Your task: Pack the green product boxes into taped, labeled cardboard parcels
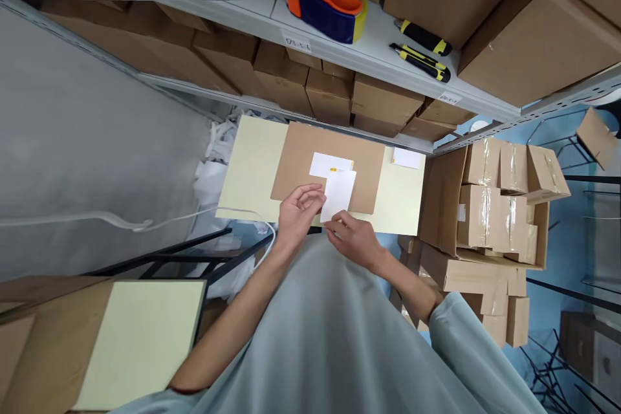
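Pinching the near corner, at seven o'clock, of a white rectangular paper card (pixel 340 193) with the fingers of the right hand (pixel 353 239). Bending the left hand's (pixel 298 213) fingers together at the card's nine o'clock edge; cannot tell whether gripping it. Just beyond, at twelve, a white rectangular paper label (pixel 326 164) on a flat brown cardboard sheet (pixel 294 171), laid over a pale-yellow table (pixel 250 168). Farther out at twelve, on a grey metal shelf (pixel 378 39), an orange-and-navy plastic tape dispenser (pixel 317 11). At three, an open brown cardboard box (pixel 440 200) of smaller taped boxes (pixel 479 212).
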The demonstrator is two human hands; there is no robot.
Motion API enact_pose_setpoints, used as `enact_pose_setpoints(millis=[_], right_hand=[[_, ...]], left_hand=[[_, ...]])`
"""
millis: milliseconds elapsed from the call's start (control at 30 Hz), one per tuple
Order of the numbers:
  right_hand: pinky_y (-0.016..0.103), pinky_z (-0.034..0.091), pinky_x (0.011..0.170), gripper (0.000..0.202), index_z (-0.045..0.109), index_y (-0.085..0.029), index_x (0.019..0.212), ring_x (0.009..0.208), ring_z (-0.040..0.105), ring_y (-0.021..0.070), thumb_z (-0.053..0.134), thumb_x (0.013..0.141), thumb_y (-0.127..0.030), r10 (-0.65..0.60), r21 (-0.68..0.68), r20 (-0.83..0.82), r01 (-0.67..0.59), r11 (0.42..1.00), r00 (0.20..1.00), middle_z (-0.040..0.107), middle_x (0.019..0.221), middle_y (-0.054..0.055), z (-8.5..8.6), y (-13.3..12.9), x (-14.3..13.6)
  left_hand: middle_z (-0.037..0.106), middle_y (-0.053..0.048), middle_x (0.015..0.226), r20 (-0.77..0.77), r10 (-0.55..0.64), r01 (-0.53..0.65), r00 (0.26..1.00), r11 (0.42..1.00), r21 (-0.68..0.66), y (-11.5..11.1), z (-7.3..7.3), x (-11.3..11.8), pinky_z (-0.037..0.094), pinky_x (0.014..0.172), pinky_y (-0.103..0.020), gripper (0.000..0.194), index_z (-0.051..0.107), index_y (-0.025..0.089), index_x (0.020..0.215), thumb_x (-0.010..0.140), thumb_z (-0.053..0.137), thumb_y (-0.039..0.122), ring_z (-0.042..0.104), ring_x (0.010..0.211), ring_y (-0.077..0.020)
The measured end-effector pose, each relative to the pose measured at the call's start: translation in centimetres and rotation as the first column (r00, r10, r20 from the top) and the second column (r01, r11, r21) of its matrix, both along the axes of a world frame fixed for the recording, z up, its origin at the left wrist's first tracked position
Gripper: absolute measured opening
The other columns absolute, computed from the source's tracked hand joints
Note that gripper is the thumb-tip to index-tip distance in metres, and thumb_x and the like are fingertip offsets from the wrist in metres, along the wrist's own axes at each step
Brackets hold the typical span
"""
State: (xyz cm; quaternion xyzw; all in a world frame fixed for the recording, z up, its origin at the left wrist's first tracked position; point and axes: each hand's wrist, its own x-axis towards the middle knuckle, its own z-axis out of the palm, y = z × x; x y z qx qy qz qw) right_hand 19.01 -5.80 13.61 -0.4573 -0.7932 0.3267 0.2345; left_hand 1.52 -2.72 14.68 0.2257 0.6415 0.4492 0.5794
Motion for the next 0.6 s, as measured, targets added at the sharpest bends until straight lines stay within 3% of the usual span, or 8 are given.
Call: enact_pose_setpoints(millis=[100, 167, 233, 400, 600], right_hand=[[0.025, 0.053, 0.065, 0.024, 0.083, -0.026, 0.1, 0.064, 0.062, 0.0099, 0.065, 0.107, -0.04, -0.222, -0.145, -0.163, 0.199, 0.969, 0.961, 0.075, 0.097, 0.002, 0.2, 1.0, 1.3], [0.027, 0.055, 0.067, 0.026, 0.083, -0.023, 0.095, 0.066, 0.061, 0.0115, 0.071, 0.101, -0.046, -0.43, -0.275, -0.239, 0.364, 0.89, 0.871, 0.075, 0.095, 0.004, 0.1, 2.2, 2.2], [0.028, 0.055, 0.064, 0.031, 0.083, -0.021, 0.091, 0.065, 0.059, 0.0123, 0.077, 0.093, -0.052, -0.573, -0.415, -0.274, 0.442, 0.795, 0.773, 0.074, 0.092, 0.004, -0.1, 3.4, 2.9], [0.028, 0.05, 0.055, 0.045, 0.082, -0.02, 0.085, 0.057, 0.05, 0.0101, 0.086, 0.075, -0.064, -0.658, -0.643, -0.263, 0.381, 0.665, 0.705, 0.07, 0.084, 0.001, -0.7, 4.9, 3.0], [0.029, 0.047, 0.055, 0.044, 0.076, -0.022, 0.077, 0.057, 0.049, 0.012, 0.087, 0.074, -0.064, -0.678, -0.72, -0.236, 0.344, 0.603, 0.696, 0.06, 0.068, -0.003, -0.7, 4.9, 2.8]], left_hand=[[0.075, -0.003, 0.091, -0.008, 0.03, -0.03, 1.0, 0.999, 0.021, 0.1, 0.2, -0.1, 0.058, 0.078, -0.03, 0.05, 0.072, 0.021, 0.107, 0.067, 0.088, 0.045, 0.07, 0.085, -0.0187], [0.074, -0.003, 0.091, -0.004, 0.038, -0.038, 0.999, 0.999, 0.017, 0.2, 0.5, -0.2, 0.058, 0.076, -0.03, 0.05, 0.072, 0.021, 0.106, 0.066, 0.089, 0.045, 0.069, 0.085, -0.0182], [0.073, -0.002, 0.091, 0.006, 0.039, -0.039, 0.999, 0.999, 0.011, 0.2, 0.8, -0.2, 0.057, 0.074, -0.028, 0.05, 0.072, 0.021, 0.105, 0.065, 0.09, 0.045, 0.068, 0.083, -0.0172], [0.071, -0.002, 0.092, 0.051, -0.006, 0.005, 0.999, 1.0, 0.031, 0.3, 1.0, 0.1, 0.056, 0.069, -0.026, 0.05, 0.072, 0.021, 0.105, 0.067, 0.091, 0.046, 0.066, 0.08, -0.0162], [0.076, -0.005, 0.093, 0.032, -0.032, 0.029, 0.999, 0.995, 0.097, 0.3, -0.5, 0.0, 0.059, 0.072, -0.028, 0.051, 0.075, 0.02, 0.107, 0.07, 0.094, 0.048, 0.071, 0.083, -0.0182]])
